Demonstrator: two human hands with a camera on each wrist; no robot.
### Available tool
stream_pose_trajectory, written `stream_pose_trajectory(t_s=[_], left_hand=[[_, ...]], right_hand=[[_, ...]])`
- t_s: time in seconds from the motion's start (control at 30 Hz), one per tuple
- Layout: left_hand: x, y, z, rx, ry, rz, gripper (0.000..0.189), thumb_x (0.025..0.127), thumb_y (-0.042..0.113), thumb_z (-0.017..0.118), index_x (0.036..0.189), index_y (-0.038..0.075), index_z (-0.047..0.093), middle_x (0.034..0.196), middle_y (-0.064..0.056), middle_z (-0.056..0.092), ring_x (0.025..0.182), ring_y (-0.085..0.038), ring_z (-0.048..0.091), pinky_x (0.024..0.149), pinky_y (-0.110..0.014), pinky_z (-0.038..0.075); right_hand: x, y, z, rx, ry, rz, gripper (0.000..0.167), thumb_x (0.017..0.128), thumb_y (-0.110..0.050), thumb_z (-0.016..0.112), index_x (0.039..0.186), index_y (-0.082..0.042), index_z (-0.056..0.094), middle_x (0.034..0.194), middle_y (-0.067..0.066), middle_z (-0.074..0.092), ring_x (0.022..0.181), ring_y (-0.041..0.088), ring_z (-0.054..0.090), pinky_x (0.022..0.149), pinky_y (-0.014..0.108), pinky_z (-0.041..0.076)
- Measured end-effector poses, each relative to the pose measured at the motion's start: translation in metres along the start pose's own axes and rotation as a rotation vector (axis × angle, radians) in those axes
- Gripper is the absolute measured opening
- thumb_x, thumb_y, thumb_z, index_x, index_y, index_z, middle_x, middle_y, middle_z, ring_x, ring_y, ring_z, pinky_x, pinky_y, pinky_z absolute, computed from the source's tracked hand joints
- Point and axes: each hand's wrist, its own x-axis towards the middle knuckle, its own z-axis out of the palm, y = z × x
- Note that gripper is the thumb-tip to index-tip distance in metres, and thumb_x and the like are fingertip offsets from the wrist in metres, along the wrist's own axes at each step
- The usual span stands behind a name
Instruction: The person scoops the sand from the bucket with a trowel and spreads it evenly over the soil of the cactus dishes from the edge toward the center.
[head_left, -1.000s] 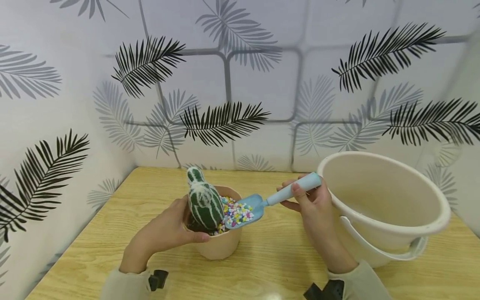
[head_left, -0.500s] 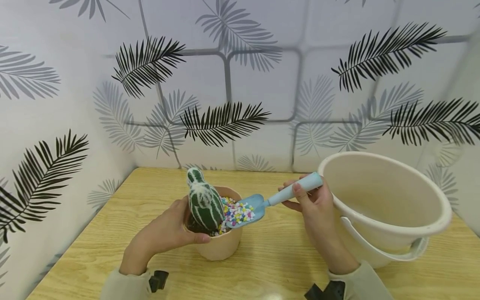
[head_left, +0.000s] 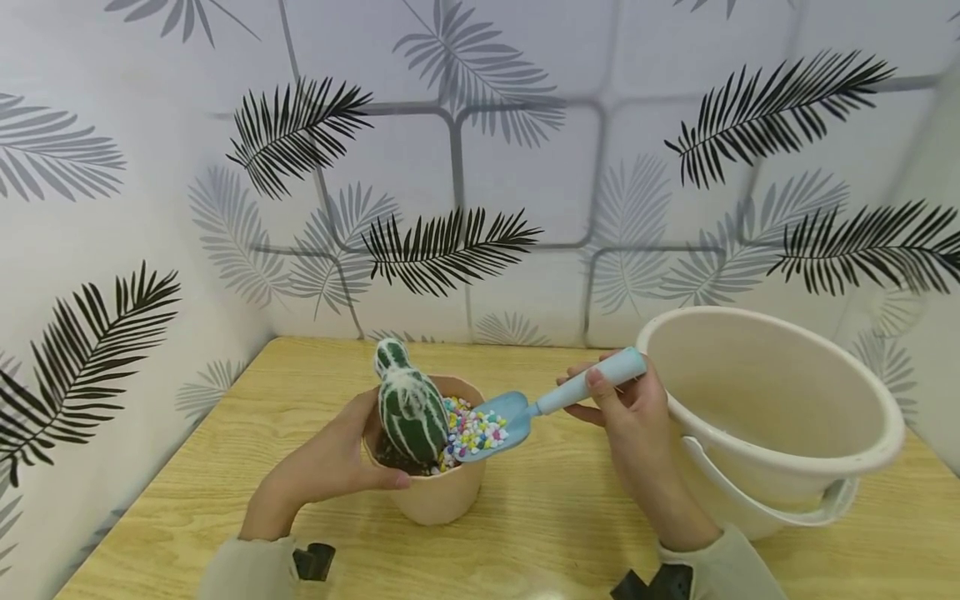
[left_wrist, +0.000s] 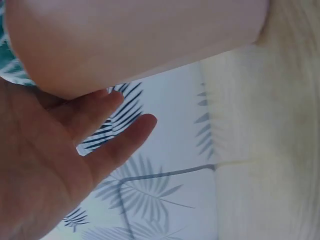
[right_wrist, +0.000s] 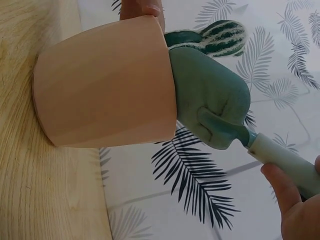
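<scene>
A green cactus with white stripes (head_left: 411, 412) leans in a beige flower pot (head_left: 437, 500) on the table. My left hand (head_left: 330, 454) holds the pot by its left side, thumb at the front rim; in the left wrist view two fingers (left_wrist: 122, 145) stick out and others are hidden by the pot. My right hand (head_left: 633, 417) grips the handle of a light blue trowel (head_left: 513, 414). Multicoloured pebbles (head_left: 486, 429) lie on its blade, whose tip reaches over the pot's right rim. More such pebbles lie in the pot beside the cactus, over dark soil.
A large cream bucket (head_left: 750, 450) with a white handle stands close to the right of my right hand. Wood-grain table top (head_left: 540, 517) lies under everything. A wall with leaf patterns (head_left: 525, 183) rises behind the table, and another stands at the left.
My left thumb has shifted slightly left along the front rim, and the pot has moved a little with it. The trowel and right hand stay almost where they were.
</scene>
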Motion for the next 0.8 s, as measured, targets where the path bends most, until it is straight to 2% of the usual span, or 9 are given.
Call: stream_pose_trajectory(t_s=[0.07,0.33,0.57,0.8], left_hand=[[0.001,-0.005,0.001,-0.012,0.003,0.030,0.105,0.071,0.042,0.083,0.147,0.002,0.023,0.137,-0.017,0.042,0.121,-0.029,0.048,0.100,-0.048,0.041],[-0.001,0.000,0.000,0.015,0.036,0.022,0.103,0.067,0.043,0.084,0.145,0.003,0.031,0.135,-0.017,0.043,0.127,-0.033,0.041,0.104,-0.053,0.037],[-0.004,0.004,-0.001,0.035,0.018,0.027,0.103,0.069,0.044,0.083,0.146,0.003,0.029,0.136,-0.019,0.042,0.127,-0.035,0.039,0.104,-0.056,0.035],[-0.007,0.003,-0.002,0.048,0.004,-0.006,0.104,0.067,0.047,0.083,0.145,0.003,0.030,0.135,-0.018,0.043,0.126,-0.034,0.040,0.103,-0.054,0.037]], right_hand=[[-0.001,0.000,0.001,-0.004,-0.003,-0.004,0.008,0.097,-0.003,0.050,0.102,-0.008,0.046,0.090,-0.004,0.068,0.087,0.013,0.070,0.070,0.030,0.059],[-0.005,-0.001,0.006,-0.029,0.008,-0.006,0.009,0.097,-0.004,0.051,0.104,-0.008,0.045,0.091,-0.005,0.068,0.087,0.013,0.070,0.071,0.029,0.059],[-0.010,0.000,0.012,-0.086,0.055,-0.017,0.010,0.097,-0.005,0.050,0.105,-0.007,0.044,0.093,-0.004,0.065,0.088,0.012,0.070,0.073,0.029,0.058],[-0.014,0.000,0.014,-0.067,0.007,-0.032,0.012,0.097,-0.004,0.049,0.106,-0.009,0.044,0.093,-0.004,0.066,0.088,0.012,0.069,0.073,0.030,0.058]])
